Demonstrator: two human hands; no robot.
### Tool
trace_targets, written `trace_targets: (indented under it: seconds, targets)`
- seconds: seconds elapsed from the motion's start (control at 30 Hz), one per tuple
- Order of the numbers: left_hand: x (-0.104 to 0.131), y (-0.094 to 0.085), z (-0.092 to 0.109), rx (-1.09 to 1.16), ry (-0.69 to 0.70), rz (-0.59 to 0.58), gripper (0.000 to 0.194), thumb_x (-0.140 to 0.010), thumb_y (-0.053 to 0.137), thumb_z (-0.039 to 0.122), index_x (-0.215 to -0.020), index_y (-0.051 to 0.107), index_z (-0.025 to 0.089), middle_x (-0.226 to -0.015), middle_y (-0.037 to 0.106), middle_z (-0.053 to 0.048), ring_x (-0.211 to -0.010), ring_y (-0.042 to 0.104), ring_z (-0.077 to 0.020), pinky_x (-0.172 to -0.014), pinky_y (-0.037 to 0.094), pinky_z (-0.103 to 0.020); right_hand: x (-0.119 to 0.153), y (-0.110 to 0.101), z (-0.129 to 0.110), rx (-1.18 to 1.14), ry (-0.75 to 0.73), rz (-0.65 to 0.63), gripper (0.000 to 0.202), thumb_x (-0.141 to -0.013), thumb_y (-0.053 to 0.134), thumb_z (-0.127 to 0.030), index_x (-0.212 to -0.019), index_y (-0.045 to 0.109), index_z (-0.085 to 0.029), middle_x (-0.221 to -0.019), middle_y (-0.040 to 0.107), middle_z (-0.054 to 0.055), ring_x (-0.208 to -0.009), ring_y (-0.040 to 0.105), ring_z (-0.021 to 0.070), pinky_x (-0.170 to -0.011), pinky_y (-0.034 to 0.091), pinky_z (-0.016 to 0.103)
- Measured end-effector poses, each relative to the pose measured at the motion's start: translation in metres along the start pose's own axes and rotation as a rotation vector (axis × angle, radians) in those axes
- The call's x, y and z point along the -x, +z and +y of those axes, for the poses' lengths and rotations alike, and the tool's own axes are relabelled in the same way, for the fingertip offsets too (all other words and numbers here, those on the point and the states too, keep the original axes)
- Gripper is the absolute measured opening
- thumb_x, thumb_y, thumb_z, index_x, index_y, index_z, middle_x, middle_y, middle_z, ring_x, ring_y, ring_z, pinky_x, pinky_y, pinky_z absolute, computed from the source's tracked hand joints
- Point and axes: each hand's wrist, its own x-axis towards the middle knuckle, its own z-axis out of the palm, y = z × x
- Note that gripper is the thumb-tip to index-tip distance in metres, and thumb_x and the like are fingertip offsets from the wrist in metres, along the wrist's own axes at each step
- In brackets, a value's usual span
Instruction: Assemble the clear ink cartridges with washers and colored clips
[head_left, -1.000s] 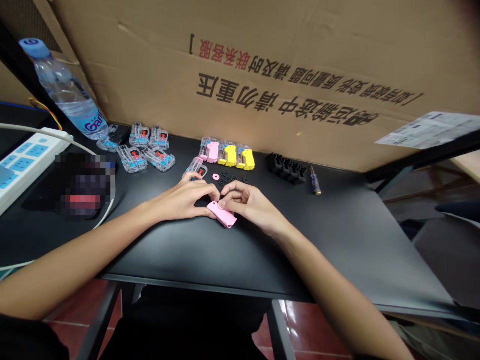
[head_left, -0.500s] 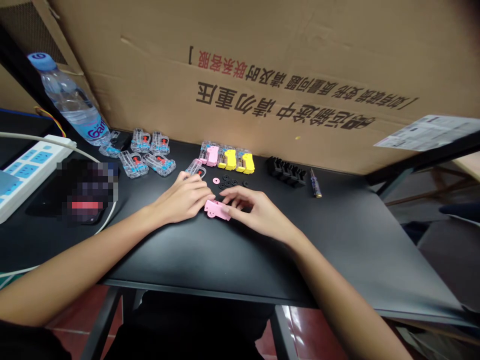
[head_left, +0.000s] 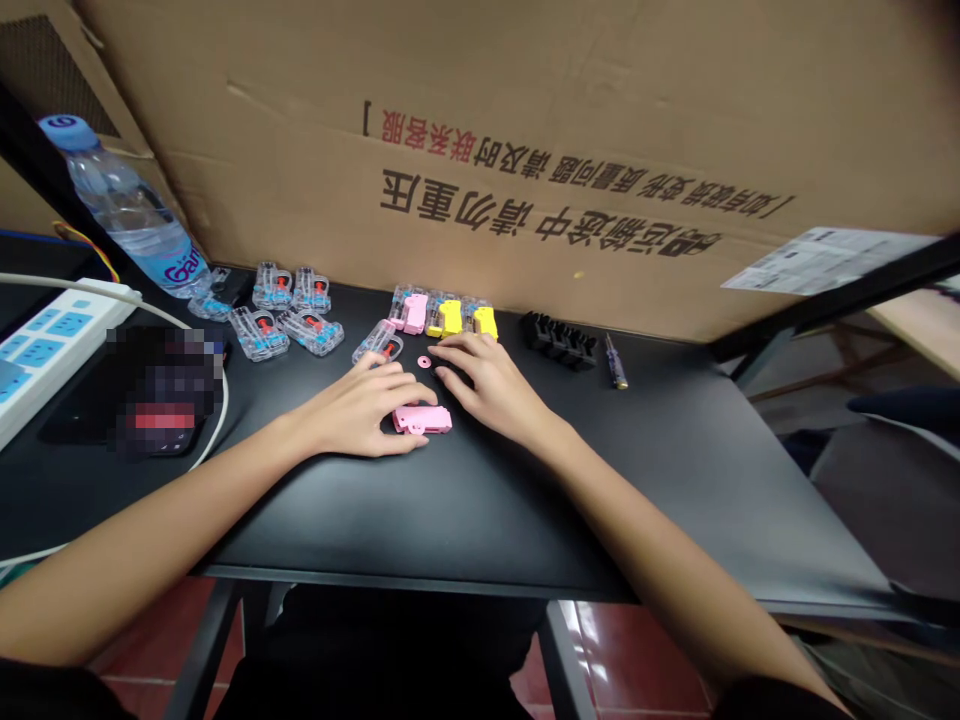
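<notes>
My left hand (head_left: 358, 408) rests on the table with its thumb and fingers around a pink plastic casing (head_left: 433, 420), which lies lengthwise in front of me. My right hand (head_left: 501, 388) is over the small black rings, fingers apart and pointing left; most of those rings are hidden beneath it. Just off its fingertips lies a small pink ring (head_left: 424, 362). Beyond my left fingers sits a clear plastic casing (head_left: 369, 343) with a red part inside. Behind my right hand stand clear assemblies with a pink cover (head_left: 414, 314) and yellow covers (head_left: 450, 318).
Several clear casings (head_left: 259, 333) lie at the back left, near a water bottle (head_left: 142, 215). A power strip (head_left: 45, 345), a cable and a dark blurred device (head_left: 165, 385) are at far left. Black parts (head_left: 559, 342) and a screwdriver (head_left: 616, 362) lie right. Cardboard (head_left: 300, 150) walls the back.
My right hand has let go of the pink casing and moved up over the black rings. My left hand has shifted its thumb and fingers around the casing, which has turned more level.
</notes>
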Motion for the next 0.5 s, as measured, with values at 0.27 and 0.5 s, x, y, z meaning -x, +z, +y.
trace_targets:
  seconds: [0.27,0.5]
  targets:
    - [-0.001,0.005,-0.003,0.039,-0.016,-0.01,0.026,-0.1,0.071,0.043,-0.113,0.077,0.021,-0.106,0.078,-0.006,-0.1,0.067,-0.0236,-0.104,0.038,-0.042,-0.004,0.016,0.005,0.084,-0.049,-0.055,0.034,-0.113,0.052,-0.033,-0.128,0.081,-0.021,-0.134,0.074,0.016,-0.123,0.062,0.0349,-0.103,0.051,0.055]
    - [-0.001,0.007,-0.004,0.035,-0.035,0.009,0.029,-0.102,0.072,0.044,-0.119,0.077,0.021,-0.108,0.077,-0.005,-0.104,0.068,-0.0245,-0.107,0.035,-0.042,0.0,-0.009,-0.012,-0.245,0.068,0.045,0.024,-0.107,0.063,-0.035,-0.1,0.08,-0.02,-0.098,0.08,0.01,-0.092,0.071,0.0256,-0.089,0.054,0.042]
